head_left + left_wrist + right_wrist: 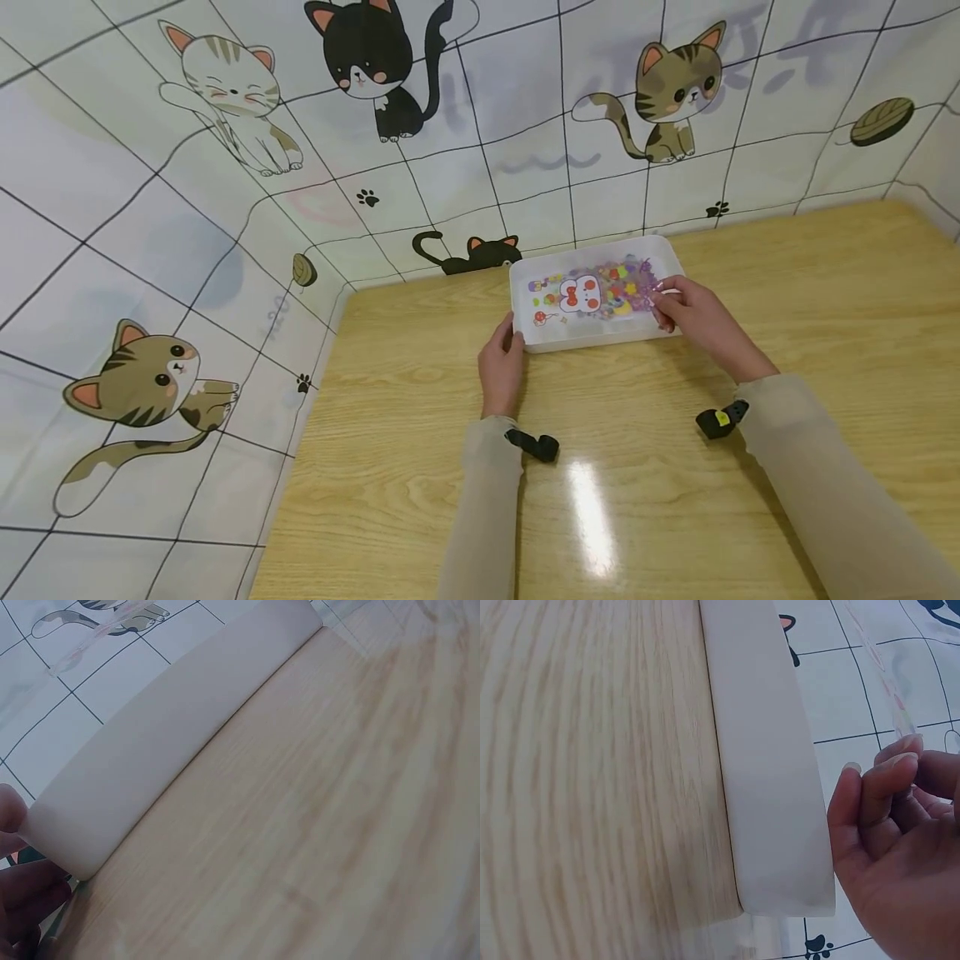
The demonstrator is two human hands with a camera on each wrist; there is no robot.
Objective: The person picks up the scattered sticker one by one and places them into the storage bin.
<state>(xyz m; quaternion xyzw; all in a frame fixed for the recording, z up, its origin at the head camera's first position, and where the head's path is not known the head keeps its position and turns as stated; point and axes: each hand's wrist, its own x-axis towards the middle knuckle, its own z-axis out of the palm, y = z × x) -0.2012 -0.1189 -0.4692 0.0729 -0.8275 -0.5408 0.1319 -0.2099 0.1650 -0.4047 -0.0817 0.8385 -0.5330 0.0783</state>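
A shallow white plastic tray [600, 341] stands at the back of the table, its long side wall [172, 712] filling much of the left wrist view. Over it is a clear plastic bag [581, 294] with a white bunny print and small colourful pieces. My left hand [501, 371] grips the tray's left end, thumb at the near corner. At the right end, my right hand [697, 312] pinches the bag's edge between thumb and fingers. In the right wrist view the bag's clear film [889, 679] slants above the tray rim to my fingertips.
A wood-grain table [405, 467] spreads in front of the tray. White grid-patterned wall covering [517, 179] with cartoon cats rises behind and on the left. Small black wrist cameras [545, 448] sit at both sleeve cuffs.
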